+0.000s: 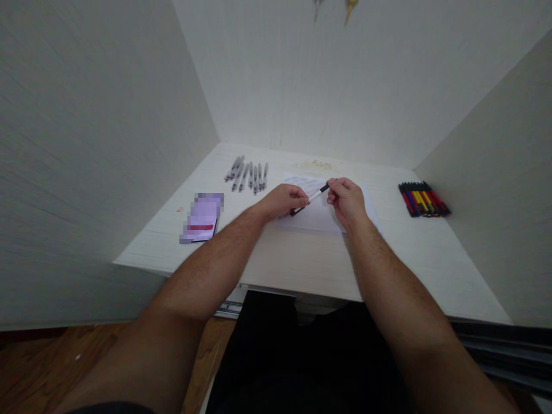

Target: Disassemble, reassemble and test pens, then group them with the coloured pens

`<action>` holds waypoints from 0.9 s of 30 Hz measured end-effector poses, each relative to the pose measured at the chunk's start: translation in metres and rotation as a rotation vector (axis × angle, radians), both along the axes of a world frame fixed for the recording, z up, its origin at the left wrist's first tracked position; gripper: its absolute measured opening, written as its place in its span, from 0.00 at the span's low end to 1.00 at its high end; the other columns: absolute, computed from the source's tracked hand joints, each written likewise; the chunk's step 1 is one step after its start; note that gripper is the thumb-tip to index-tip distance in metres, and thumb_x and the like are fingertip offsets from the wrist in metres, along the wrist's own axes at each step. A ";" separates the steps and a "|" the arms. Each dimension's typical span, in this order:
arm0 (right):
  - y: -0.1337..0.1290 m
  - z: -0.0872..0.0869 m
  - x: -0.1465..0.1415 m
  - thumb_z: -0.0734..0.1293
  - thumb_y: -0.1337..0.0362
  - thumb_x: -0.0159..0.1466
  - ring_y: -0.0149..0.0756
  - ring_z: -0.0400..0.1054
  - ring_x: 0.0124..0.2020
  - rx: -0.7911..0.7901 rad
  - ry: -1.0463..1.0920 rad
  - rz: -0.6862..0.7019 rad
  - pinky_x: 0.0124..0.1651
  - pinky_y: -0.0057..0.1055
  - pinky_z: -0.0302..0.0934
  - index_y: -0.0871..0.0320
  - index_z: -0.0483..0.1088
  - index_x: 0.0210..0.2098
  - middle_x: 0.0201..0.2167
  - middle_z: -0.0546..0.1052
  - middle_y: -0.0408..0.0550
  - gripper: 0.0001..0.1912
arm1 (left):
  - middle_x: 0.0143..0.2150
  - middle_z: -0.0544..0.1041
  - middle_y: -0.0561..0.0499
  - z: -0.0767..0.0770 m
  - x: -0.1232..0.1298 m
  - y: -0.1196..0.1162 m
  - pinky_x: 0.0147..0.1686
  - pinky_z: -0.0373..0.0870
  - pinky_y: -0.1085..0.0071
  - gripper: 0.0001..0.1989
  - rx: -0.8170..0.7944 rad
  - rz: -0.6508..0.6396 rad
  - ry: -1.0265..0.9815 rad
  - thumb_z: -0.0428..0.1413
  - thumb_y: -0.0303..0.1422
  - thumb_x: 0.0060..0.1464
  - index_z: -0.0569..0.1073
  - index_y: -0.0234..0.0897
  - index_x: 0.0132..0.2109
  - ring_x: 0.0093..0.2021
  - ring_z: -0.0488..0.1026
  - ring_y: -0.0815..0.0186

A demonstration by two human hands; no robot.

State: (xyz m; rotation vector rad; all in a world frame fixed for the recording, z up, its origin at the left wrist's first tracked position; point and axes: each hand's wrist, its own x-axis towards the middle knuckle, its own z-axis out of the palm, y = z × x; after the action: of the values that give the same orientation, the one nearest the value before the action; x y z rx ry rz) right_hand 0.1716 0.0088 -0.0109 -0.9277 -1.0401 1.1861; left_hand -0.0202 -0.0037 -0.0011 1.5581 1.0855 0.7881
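Observation:
A white pen with black ends (317,194) is held slanting between my two hands, above sheets of white paper (317,221). My left hand (288,201) pinches the pen's lower left part. At its upper right end, the fingers of my right hand (345,198) are closed on the black tip. Dark lines of writing show on the upper left of the paper. Below my left fingers a black piece (296,212) shows; whether it belongs to the same pen is hard to tell.
Several clear pens (254,177) lie at the back left of the white table (276,261). A phone with a purple screen (202,214) rests at the left. Several coloured pens with black ends (422,199) lie in a row at the right. Walls enclose three sides.

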 end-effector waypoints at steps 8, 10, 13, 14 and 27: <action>0.001 -0.003 0.000 0.76 0.57 0.52 0.22 0.55 0.17 0.023 0.003 -0.015 0.20 0.23 0.52 0.57 0.65 0.21 0.16 0.64 0.37 0.17 | 0.24 0.71 0.54 -0.002 -0.001 0.002 0.23 0.55 0.75 0.10 0.031 0.011 0.032 0.62 0.35 0.48 0.76 0.32 0.33 0.21 0.61 0.75; 0.000 -0.001 0.000 0.76 0.57 0.52 0.22 0.55 0.17 0.015 0.019 0.009 0.20 0.23 0.52 0.57 0.68 0.23 0.17 0.65 0.37 0.15 | 0.24 0.70 0.54 -0.003 -0.001 0.002 0.22 0.55 0.75 0.09 0.030 -0.001 0.027 0.61 0.35 0.49 0.76 0.32 0.34 0.21 0.61 0.75; -0.001 0.000 0.000 0.76 0.59 0.51 0.22 0.56 0.18 0.000 0.063 0.063 0.20 0.22 0.52 0.58 0.73 0.28 0.18 0.66 0.38 0.11 | 0.24 0.70 0.54 -0.002 -0.002 0.002 0.22 0.55 0.75 0.09 0.020 -0.034 -0.002 0.58 0.35 0.52 0.76 0.31 0.34 0.21 0.62 0.75; -0.001 0.001 0.000 0.76 0.59 0.51 0.22 0.56 0.18 -0.005 0.073 0.069 0.20 0.22 0.52 0.58 0.74 0.28 0.18 0.67 0.38 0.11 | 0.24 0.70 0.54 -0.002 -0.002 0.002 0.22 0.55 0.75 0.09 0.020 -0.041 -0.010 0.58 0.35 0.52 0.76 0.31 0.34 0.21 0.62 0.75; 0.000 -0.001 0.000 0.77 0.59 0.48 0.23 0.56 0.18 0.002 0.060 0.029 0.20 0.22 0.51 0.58 0.71 0.22 0.17 0.67 0.38 0.12 | 0.23 0.71 0.54 -0.005 -0.001 0.004 0.23 0.56 0.75 0.09 0.039 0.000 0.034 0.61 0.36 0.49 0.76 0.32 0.33 0.21 0.61 0.75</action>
State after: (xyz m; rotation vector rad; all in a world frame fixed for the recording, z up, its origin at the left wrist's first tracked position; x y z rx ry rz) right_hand 0.1713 0.0092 -0.0119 -0.8732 -1.0091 1.2298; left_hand -0.0210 -0.0002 -0.0058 1.6098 1.1000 0.7895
